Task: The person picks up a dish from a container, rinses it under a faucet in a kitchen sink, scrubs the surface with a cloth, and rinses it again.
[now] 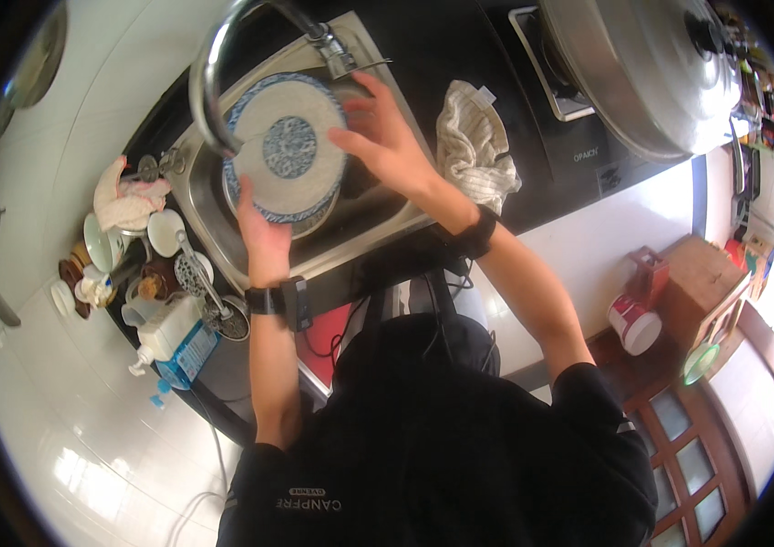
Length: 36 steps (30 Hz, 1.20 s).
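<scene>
A blue-and-white patterned plate [289, 146] is tilted over the stainless-steel sink [387, 225], under the curved chrome faucet [209, 82]. My left hand [262, 229] grips the plate's near left edge, with the thumb on its face. At the plate's right edge is my right hand [380, 137], fingers spread, the thumb at or close to the rim; whether it bears on the plate I cannot tell. Beneath the plate, part of another round dish shows in the basin. The faucet's lever stands just beyond my right fingertips.
A striped cloth [472, 147] lies right of the sink. Farther right, a large lidded metal pot [640, 75] stands on the stove. Left of the sink are bowls [165, 232], a pink-edged cloth [128, 198], a pump bottle [169, 331] and a utensil holder [230, 318].
</scene>
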{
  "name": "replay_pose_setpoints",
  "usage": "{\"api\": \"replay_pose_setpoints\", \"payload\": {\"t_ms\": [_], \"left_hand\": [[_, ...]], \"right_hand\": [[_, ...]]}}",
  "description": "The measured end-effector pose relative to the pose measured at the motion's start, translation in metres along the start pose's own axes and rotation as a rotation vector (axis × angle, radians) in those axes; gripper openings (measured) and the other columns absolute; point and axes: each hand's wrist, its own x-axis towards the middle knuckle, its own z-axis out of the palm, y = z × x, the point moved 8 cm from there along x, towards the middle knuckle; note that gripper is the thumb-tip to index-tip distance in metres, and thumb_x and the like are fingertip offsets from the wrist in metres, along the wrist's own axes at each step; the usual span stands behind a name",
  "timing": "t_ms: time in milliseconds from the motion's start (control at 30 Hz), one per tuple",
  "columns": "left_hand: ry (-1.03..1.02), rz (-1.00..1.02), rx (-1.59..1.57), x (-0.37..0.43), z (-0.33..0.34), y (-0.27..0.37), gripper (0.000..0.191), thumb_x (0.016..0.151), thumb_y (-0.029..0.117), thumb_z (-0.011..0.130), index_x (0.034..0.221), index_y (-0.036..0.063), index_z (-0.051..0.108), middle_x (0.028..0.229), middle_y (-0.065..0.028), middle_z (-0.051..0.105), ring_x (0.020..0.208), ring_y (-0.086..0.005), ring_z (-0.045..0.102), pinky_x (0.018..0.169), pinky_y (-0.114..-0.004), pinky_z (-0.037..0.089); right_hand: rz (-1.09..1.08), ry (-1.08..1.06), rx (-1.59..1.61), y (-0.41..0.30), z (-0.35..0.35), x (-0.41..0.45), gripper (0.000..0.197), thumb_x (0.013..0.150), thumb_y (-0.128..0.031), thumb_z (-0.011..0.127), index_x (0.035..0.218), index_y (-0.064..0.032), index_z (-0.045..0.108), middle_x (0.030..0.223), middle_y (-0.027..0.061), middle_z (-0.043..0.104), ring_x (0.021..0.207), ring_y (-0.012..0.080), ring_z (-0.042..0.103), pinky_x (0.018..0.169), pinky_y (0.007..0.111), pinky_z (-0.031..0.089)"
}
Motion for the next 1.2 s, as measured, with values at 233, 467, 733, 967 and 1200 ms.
{"api": "replay_pose_setpoints", "payload": {"t_ms": [233, 467, 733, 967, 1200], "left_hand": [[0.054, 0.027, 0.168, 0.004, 0.0, -0.008, 0.041, 0.09, 0.012, 0.06, 0.127, -0.0005, 0.05, 0.117, -0.0141, 0.061, 0.104, -0.0257, 0.061, 0.091, -0.039, 0.048], [0.131, 0.841, 1.309, -0.014, 0.046, 0.009, 0.052, 0.089, 0.017, 0.06, 0.13, -0.0089, 0.042, 0.126, -0.0264, 0.052, 0.118, -0.0371, 0.05, 0.1, -0.048, 0.037], [-0.3, 0.816, 1.573, -0.023, 0.084, -0.041, 0.06, 0.095, 0.029, 0.048, 0.143, -0.0024, 0.03, 0.143, -0.0341, 0.029, 0.135, -0.0475, 0.026, 0.109, -0.055, 0.023], [-0.287, 0.923, 1.728, -0.013, 0.093, -0.016, 0.059, 0.099, 0.036, 0.039, 0.148, 0.006, 0.024, 0.151, -0.0253, 0.023, 0.141, -0.0417, 0.018, 0.112, -0.054, 0.015], [0.073, 0.939, 1.732, 0.021, 0.033, 0.023, 0.063, 0.094, 0.033, 0.054, 0.144, 0.0023, 0.032, 0.143, -0.0223, 0.039, 0.13, -0.0374, 0.039, 0.108, -0.045, 0.029]], "right_hand": [[0.433, 0.162, 0.398, 0.044, 0.001, -0.006, 0.059, 0.094, -0.035, 0.058, 0.133, 0.0061, 0.043, 0.125, 0.0117, 0.055, 0.117, 0.0178, 0.049, 0.097, 0.029, 0.039], [0.331, 0.468, 0.211, 0.054, -0.001, -0.018, 0.04, 0.096, -0.03, 0.055, 0.112, 0.006, 0.059, 0.097, 0.0019, 0.06, 0.087, 0.0088, 0.047, 0.075, 0.024, 0.039], [0.376, 0.53, 0.295, 0.055, 0.007, -0.01, 0.033, 0.093, -0.026, 0.059, 0.112, 0.0009, 0.062, 0.105, 0.0043, 0.061, 0.098, 0.0134, 0.051, 0.087, 0.027, 0.038], [0.293, 0.542, 0.299, 0.049, 0.006, -0.009, 0.032, 0.094, -0.023, 0.055, 0.106, 0.0061, 0.062, 0.092, 0.0027, 0.062, 0.083, 0.0097, 0.048, 0.075, 0.025, 0.04], [0.393, 0.628, 0.264, 0.068, 0.003, -0.017, 0.04, 0.092, -0.026, 0.057, 0.115, 0.0069, 0.057, 0.105, 0.0066, 0.061, 0.092, 0.0138, 0.052, 0.082, 0.028, 0.041]]}}
